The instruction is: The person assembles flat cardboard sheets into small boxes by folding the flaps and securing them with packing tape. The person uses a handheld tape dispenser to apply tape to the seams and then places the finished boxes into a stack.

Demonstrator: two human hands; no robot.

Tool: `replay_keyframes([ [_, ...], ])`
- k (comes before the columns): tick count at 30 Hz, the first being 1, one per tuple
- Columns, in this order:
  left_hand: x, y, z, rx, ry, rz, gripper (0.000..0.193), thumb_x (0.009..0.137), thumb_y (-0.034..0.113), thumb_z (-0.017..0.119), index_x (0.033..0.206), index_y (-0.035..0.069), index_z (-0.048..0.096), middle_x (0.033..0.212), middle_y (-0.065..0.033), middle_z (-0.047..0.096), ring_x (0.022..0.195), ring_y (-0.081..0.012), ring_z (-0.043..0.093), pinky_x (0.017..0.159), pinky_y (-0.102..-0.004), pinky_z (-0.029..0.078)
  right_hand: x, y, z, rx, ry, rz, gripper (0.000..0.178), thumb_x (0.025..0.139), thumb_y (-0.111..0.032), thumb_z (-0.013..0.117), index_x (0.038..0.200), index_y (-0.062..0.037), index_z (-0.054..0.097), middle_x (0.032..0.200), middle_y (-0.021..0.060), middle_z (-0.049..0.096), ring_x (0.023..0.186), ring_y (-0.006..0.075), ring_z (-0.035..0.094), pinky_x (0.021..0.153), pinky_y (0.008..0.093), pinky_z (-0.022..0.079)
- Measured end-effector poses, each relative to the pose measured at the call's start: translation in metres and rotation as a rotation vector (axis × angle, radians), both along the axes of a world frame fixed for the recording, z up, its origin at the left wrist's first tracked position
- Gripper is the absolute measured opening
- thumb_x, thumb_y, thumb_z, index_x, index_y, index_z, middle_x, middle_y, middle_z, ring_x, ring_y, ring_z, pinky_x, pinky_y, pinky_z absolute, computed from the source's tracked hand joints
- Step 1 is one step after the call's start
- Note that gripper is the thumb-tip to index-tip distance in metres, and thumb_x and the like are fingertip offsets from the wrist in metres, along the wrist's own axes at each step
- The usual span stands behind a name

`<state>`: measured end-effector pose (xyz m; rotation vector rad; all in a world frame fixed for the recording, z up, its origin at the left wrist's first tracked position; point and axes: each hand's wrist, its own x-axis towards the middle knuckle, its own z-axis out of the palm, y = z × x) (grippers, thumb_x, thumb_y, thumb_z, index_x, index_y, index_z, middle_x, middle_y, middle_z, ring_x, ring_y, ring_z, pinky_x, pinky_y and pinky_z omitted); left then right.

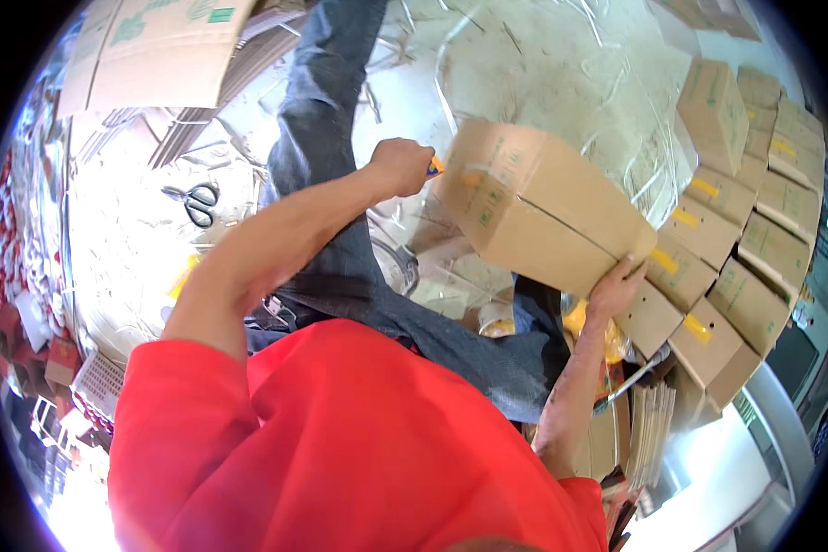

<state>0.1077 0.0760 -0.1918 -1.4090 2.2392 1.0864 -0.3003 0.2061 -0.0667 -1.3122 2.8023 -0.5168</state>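
A brown cardboard box (561, 216) with green print is tilted in front of me, above my legs. A seam runs along its upper face. My right hand (616, 290) grips its near right corner, the thumb on the upper face and the other fingers partly hidden. My left hand (402, 167) is closed in a fist beside the box's far left end. A small yellow and blue object (435, 166) pokes out of this fist; its kind is hidden by the fingers. Whether it touches the box, I cannot tell.
Stacked cardboard boxes (736, 207) with yellow tape stand at the right. Black-handled scissors (200, 203) lie on a pale surface at the left. Flattened cardboard (161, 55) is at the upper left. White strap scraps litter the floor (543, 64). A tape roll (497, 320) sits near my right leg.
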Motion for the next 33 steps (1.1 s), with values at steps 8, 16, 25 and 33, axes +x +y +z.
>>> replay_keyframes([
  [8, -0.022, -0.006, 0.054, -0.044, 1.06, 0.975, 0.063, 0.094, 0.028, 0.078, 0.149, 0.005, 0.057, 0.123, -0.0223, 0.073, 0.11, -0.0284, 0.073, 0.102, -0.0376, 0.054, -0.001, -0.006, -0.003, -0.035, -0.025, -0.012, 0.078, 0.109, -0.054, 0.046, 0.154, 0.0098, 0.044, 0.155, 0.0333, 0.049, 0.144, 0.0469, 0.046, 0.119, 0.0475, 0.037],
  [16, -0.04, 0.007, -0.05, -0.12, 0.687, 1.048, 0.065, 0.091, 0.029, 0.076, 0.152, 0.015, 0.055, 0.127, -0.0202, 0.073, 0.114, -0.0338, 0.072, 0.101, -0.0403, 0.054, 0.013, -0.014, 0.004, -0.008, -0.04, -0.056, 0.078, 0.108, -0.054, 0.046, 0.153, 0.01, 0.044, 0.154, 0.0333, 0.049, 0.143, 0.0475, 0.048, 0.119, 0.0464, 0.037],
  [25, -0.044, 0.02, -0.004, -0.217, 0.942, 1.146, 0.069, 0.092, 0.029, 0.077, 0.153, 0.007, 0.053, 0.132, -0.0232, 0.07, 0.12, -0.0341, 0.07, 0.103, -0.0405, 0.053, -0.001, -0.005, 0.001, -0.04, -0.073, -0.077, 0.08, 0.107, -0.056, 0.046, 0.154, 0.0086, 0.045, 0.154, 0.0323, 0.051, 0.142, 0.0472, 0.048, 0.118, 0.0465, 0.037],
  [33, -0.04, 0.023, -0.023, -0.127, 0.598, 0.962, 0.07, 0.092, 0.035, 0.075, 0.154, 0.012, 0.052, 0.127, -0.0255, 0.071, 0.114, -0.0395, 0.071, 0.099, -0.0439, 0.055, 0.0, -0.012, 0.001, -0.017, -0.017, -0.093, 0.08, 0.106, -0.056, 0.045, 0.153, 0.0085, 0.046, 0.153, 0.0326, 0.052, 0.141, 0.0476, 0.05, 0.119, 0.0469, 0.037],
])
